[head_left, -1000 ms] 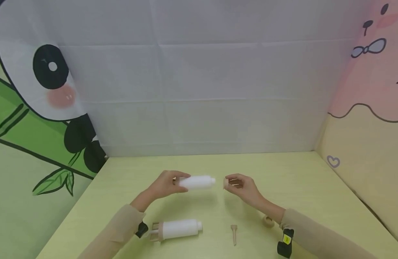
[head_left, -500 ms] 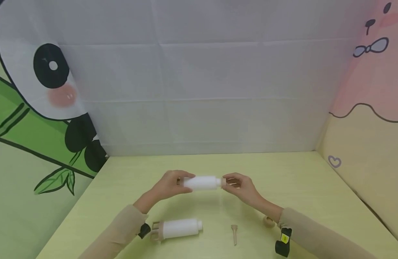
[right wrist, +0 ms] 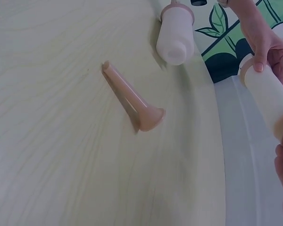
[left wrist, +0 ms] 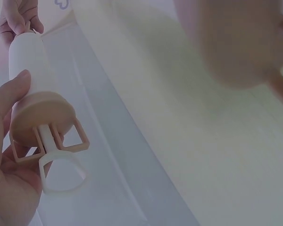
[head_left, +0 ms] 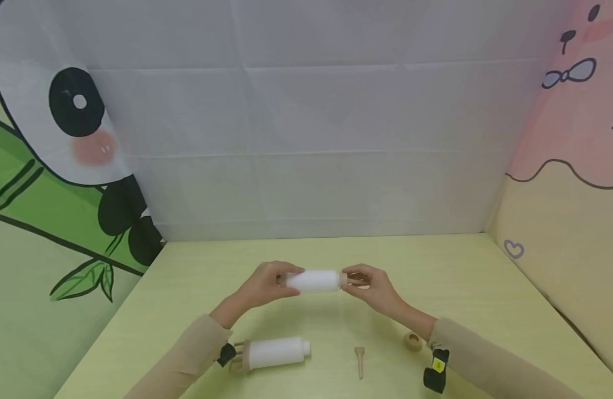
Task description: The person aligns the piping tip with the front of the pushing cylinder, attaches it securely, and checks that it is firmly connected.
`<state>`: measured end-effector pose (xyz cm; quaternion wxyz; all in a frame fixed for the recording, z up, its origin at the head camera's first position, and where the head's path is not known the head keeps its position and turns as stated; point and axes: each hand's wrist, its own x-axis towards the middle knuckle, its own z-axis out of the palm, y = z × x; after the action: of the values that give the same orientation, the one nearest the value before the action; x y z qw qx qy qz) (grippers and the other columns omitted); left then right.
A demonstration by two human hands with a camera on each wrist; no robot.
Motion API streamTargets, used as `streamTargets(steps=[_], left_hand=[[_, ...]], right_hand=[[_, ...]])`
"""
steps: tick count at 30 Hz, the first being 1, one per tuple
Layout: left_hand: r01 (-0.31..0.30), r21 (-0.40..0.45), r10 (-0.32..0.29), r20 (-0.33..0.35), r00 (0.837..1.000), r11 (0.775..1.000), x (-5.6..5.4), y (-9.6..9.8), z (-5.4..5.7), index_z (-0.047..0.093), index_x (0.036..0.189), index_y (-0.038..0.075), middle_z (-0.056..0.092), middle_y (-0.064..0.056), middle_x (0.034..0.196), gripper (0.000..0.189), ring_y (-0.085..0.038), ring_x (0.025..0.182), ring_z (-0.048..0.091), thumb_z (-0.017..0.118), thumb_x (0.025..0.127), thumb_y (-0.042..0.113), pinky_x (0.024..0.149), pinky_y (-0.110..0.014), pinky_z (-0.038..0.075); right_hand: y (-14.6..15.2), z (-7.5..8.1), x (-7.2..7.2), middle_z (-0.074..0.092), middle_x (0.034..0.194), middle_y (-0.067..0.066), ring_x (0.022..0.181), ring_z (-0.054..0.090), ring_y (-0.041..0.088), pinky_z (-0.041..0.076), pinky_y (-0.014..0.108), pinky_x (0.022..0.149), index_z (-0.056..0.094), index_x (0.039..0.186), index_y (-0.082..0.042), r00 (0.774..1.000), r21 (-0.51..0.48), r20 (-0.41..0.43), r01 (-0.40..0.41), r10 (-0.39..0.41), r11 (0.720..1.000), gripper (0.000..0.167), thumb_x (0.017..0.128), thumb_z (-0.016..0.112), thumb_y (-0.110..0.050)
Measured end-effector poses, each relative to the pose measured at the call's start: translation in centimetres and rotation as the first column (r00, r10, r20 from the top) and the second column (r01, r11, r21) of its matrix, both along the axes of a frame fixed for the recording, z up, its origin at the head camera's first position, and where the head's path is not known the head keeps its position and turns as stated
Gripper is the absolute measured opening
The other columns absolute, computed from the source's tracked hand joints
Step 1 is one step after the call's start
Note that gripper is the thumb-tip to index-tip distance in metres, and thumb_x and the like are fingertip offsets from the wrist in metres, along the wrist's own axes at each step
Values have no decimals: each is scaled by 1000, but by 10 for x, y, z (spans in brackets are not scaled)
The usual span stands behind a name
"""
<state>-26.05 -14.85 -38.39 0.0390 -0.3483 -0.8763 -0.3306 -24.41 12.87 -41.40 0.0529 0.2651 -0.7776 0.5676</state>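
Note:
My left hand (head_left: 266, 285) grips the white barrel of a large plunger syringe (head_left: 313, 281) above the table, thumb along its side. In the left wrist view, the beige end cap, side finger loops and white plunger ring of this syringe (left wrist: 42, 117) face the camera. At its tip, my right hand (head_left: 373, 286) pinches a beige nozzle (head_left: 344, 279), its wide end against the white barrel. My right fingers partly hide the nozzle. A second white syringe (head_left: 277, 353) with a beige handle end lies on the table, nearer my body.
On the table (head_left: 226, 252) lie a loose beige nozzle (head_left: 360, 362) and, by my right forearm, a beige ring (head_left: 412, 341). A white cloth wall (head_left: 306, 138) closes off the back, with printed panels at both sides.
My left hand has brought the syringe to the right. The gap between its tip and the beige nozzle in my right hand has closed; they now meet. My right hand has barely moved.

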Motion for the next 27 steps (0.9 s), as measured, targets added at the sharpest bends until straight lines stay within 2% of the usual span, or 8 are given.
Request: streamTargets(steps=[6,9,15,22,27], left_hand=[[33,-24,-34,-19,999,999,-5,1,1,64,113,6,64,-10,105,42,-4,61,47,74,75,18,53,-20,43],[41,-30,-41,-14,999,999,-6,2,2,64,113,5,64,-10,105,42,-3,60,47,75,74,18,53,-19,44],[33,-18,-32,37,999,999,-6,2,5,65,111,5,64,-12,106,41,-6,65,48,75,73,16,53,-20,43],[25,-11,-24,64,998,1000,-6,2,7,66,110,6,64,-12,104,40,-9,64,44,76,73,16,50,-20,40],[29,-16,-28,77,997,999,-6,0,9,66,110,7,63,-12,105,39,-11,68,47,75,74,16,53,-20,41]], right_hand=[[-1,17,8,61,104,24,90,62,38,52,36,74,60,107,8,999,36,-38,0,1,999,29,79,66,3],[0,20,9,61,103,24,90,62,37,52,35,75,60,106,9,999,38,-45,-4,5,999,29,78,66,4],[0,19,9,62,102,22,88,63,35,52,27,74,61,104,8,997,30,-76,-14,16,999,28,77,68,4],[-1,17,8,63,98,20,86,63,30,52,39,73,63,101,7,983,29,-180,-20,25,999,27,75,68,6],[-1,18,8,64,96,19,83,63,29,52,41,70,64,100,7,967,45,-250,-41,51,998,27,74,69,7]])
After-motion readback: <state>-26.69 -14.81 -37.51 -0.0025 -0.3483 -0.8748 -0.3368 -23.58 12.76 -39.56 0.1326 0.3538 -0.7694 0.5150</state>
